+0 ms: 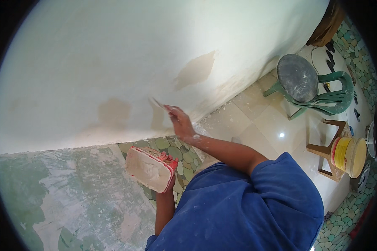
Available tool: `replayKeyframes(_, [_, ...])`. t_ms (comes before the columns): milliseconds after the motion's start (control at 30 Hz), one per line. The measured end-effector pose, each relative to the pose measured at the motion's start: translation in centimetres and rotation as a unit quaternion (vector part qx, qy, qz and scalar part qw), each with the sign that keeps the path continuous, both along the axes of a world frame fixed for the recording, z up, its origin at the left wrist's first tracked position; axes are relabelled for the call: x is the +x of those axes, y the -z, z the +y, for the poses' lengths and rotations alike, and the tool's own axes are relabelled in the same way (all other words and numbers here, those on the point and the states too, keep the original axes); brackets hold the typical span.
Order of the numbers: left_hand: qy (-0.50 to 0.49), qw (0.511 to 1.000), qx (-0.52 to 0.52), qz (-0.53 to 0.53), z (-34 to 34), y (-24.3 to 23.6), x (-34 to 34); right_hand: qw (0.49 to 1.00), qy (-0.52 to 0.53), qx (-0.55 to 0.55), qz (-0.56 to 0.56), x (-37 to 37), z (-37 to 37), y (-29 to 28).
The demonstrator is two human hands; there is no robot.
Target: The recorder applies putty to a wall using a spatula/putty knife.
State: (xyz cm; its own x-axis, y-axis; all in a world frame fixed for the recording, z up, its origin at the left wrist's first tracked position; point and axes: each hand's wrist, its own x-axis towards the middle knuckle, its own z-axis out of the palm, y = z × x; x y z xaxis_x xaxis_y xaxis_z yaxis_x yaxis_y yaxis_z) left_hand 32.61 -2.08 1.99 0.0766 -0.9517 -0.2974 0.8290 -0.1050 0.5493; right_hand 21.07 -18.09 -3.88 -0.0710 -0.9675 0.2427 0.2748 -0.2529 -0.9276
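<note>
My left hand (171, 168) is closed round a red tub (150, 169) with a whitish paste coating its inside, tilted so its open side shows. My right hand (181, 122) is raised close to the white wall (113, 50), its fingers round a putty knife (158, 103). The thin blade appears nearly edge-on, pointing up and left, and is slightly blurred. Whether the blade touches the wall I cannot tell. A brownish damp-looking patch (196, 70) marks the wall above the right hand. White smears show on my right wrist.
A green plastic chair (335, 94) with a dark round seat-like disc (297, 78) on it stands at the right. Nearer, a brown stool (322, 152) bears a yellow-labelled bucket (345, 155). Paste-stained green sheeting (79, 196) covers the floor at left, beside pebble-patterned flooring (188, 161).
</note>
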Motion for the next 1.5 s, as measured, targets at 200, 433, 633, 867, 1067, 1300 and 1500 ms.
replayKeyframes(200, [-0.013,0.999,0.024,0.034,0.6,-0.5,0.2,0.955,0.226,0.192,0.0,-8.3,-5.9,8.1])
replayKeyframes(433, [0.002,0.998,0.032,-0.06,1.8,2.9,2.4,0.931,0.333,0.137,-0.049,-11.7,-12.5,10.0])
replayKeyframes(633, [-0.002,1.0,0.009,0.022,1.5,1.2,1.5,0.977,0.187,0.098,-0.009,-1.8,-6.4,4.2])
replayKeyframes(867, [-0.002,0.999,0.007,0.041,1.1,0.6,1.1,0.998,-0.029,0.025,-0.045,-2.8,-0.9,4.6])
replayKeyframes(1067, [0.001,0.998,-0.004,0.063,2.0,2.3,2.5,0.969,0.153,0.163,-0.104,-10.3,-4.8,7.4])
replayKeyframes(1300, [0.02,0.999,-0.019,0.04,1.9,2.5,2.2,0.948,0.302,0.094,-0.044,-9.7,-10.2,3.5])
replayKeyframes(1500, [0.009,0.999,0.007,0.037,1.5,2.3,1.6,0.983,0.175,0.034,-0.036,-1.0,-5.1,-0.3])
